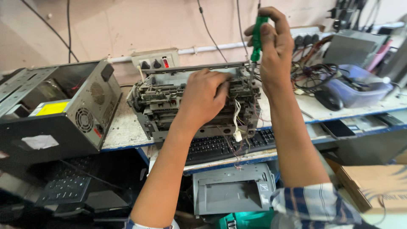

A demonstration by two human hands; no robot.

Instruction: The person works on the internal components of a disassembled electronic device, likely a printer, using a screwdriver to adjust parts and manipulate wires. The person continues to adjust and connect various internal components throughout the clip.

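Head view: your left hand (203, 98) presses flat on the open printer (169, 95); your right hand (274, 44) grips a green screwdriver (257, 40).

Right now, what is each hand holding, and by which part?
The right hand grips a green screwdriver by its handle. The left hand rests on top of the opened printer, gripping nothing separate.

Soft, even daylight, brightest at upper right. Deep shadow beneath the bench. Edges bend and blur slightly.
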